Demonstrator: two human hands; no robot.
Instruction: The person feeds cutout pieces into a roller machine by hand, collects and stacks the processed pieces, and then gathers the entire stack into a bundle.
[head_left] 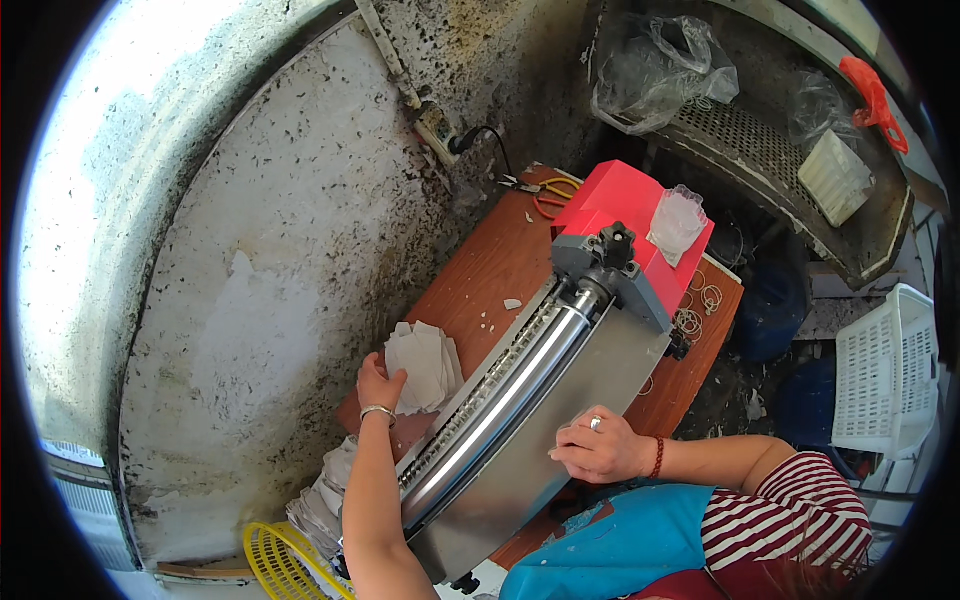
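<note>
- Left hand (378,385), fingers curled, rests on the near edge of the white sheets (425,365); the stack lies just up-right of it, centre frame.
- Roller machine (520,400) runs diagonally, lower left to upper right, between the hands.
- Right hand (600,447) lies flat, fingers loosely together, on its steel tray.
- Brown tabletop (490,265); stained wall at left.

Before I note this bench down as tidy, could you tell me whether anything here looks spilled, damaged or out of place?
Yes. Small white scraps lie scattered on the wooden table beside the roller machine, near the stack of white sheets under the left hand. The wall behind is blotched and peeling. Loose rubber bands litter the far side.
</note>
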